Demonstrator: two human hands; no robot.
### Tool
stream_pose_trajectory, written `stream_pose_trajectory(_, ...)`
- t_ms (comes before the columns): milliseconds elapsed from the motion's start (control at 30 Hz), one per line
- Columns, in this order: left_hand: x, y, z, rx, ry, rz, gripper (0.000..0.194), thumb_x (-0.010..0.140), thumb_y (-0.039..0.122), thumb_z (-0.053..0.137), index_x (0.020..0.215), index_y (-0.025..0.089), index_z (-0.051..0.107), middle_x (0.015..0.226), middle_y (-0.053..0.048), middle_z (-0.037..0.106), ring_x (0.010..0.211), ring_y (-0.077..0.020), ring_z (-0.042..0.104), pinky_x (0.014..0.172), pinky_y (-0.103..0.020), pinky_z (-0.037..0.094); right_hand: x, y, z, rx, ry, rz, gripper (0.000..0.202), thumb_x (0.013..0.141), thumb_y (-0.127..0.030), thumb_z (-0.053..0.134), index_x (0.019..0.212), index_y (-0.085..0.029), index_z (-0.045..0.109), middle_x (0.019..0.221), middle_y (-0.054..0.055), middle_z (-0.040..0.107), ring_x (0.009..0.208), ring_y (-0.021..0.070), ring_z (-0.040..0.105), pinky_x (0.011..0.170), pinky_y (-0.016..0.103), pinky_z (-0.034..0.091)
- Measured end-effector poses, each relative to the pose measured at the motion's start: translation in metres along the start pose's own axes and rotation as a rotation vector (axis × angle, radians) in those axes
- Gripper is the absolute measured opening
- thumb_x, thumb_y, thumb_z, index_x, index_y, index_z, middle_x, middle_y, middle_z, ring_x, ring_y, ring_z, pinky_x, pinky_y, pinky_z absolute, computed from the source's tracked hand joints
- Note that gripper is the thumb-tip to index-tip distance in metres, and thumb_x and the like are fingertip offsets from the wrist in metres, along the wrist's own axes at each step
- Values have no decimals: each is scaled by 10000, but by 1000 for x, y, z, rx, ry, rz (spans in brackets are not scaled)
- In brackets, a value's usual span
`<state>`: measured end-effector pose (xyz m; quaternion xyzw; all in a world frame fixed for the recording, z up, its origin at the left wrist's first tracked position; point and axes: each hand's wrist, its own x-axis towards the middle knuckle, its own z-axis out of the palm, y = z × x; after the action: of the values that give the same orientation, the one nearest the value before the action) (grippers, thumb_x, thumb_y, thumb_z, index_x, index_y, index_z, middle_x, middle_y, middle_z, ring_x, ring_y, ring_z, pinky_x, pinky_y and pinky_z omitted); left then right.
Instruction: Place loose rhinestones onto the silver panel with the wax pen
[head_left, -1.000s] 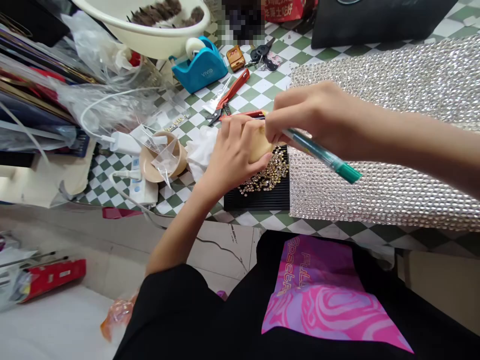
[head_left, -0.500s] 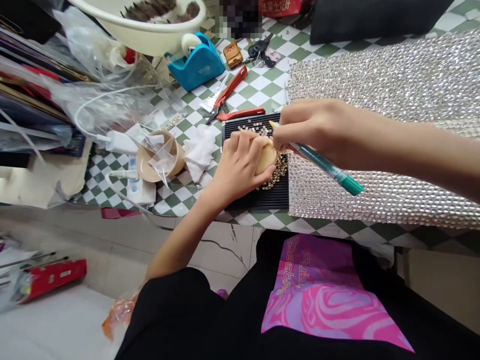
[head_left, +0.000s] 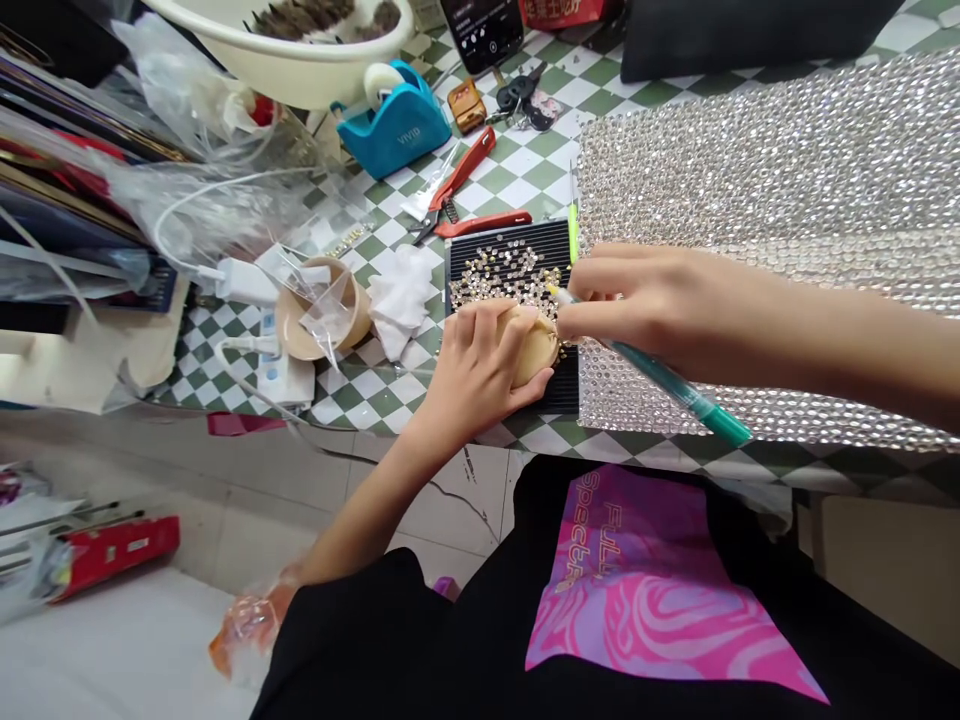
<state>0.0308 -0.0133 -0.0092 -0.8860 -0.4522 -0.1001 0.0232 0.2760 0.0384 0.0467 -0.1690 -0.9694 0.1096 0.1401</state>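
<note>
My left hand (head_left: 486, 365) is curled round a beige rounded piece (head_left: 538, 350), its kind unclear, low over a black ribbed tray (head_left: 517, 400). Loose rhinestones (head_left: 491, 268) are scattered across the tray's ridges. In my right hand (head_left: 637, 305) is a green pen-like tool (head_left: 675, 385), its yellow tip pointing left above the tray, near the beige piece. Right of the tray lies a sheet covered in rows of rhinestones (head_left: 750, 180), with my right wrist passing over it.
Red-handled pliers (head_left: 466, 170) lie behind the tray, near a blue tape dispenser (head_left: 397, 130). A beige cup (head_left: 300, 330) with plastic scraps and a crumpled white tissue (head_left: 397, 300) stand left. Keys (head_left: 525, 95) and a phone (head_left: 484, 35) lie farther back.
My left hand has drawn the beige piece nearer to me, uncovering more rhinestones behind it. My right hand and the tool have also moved toward me.
</note>
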Motion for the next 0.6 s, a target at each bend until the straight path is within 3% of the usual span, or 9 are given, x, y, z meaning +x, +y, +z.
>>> stream_pose_trajectory(167,27,-22,-6,-40,16,-49,467,905,411,563,1312,270,384,1279,-128,486,1195,-339,469,1052,-563,411,6,1,-15,-82,-6,81,304,989,-125,315,981,-148,619,888,51,508,805,114,450,691,279,371)
stream_pose_trajectory(467,70,-40,25,-54,-90,19,509,892,422,568,1314,200,390,1303,-161,473,1281,-397,440,1121,-633,326,15,31,-15,-183,-98,142,219,925,-41,401,905,-116,605,855,35,475,798,98,393,679,280,298)
stream_pose_trajectory(600,80,-47,18,-71,-94,16,492,902,428,540,1318,212,391,1312,-156,462,1308,-403,409,1126,-654,308,22,32,-21,-239,-164,191,243,937,-43,367,966,-123,595,846,32,445,799,111,390,689,277,294)
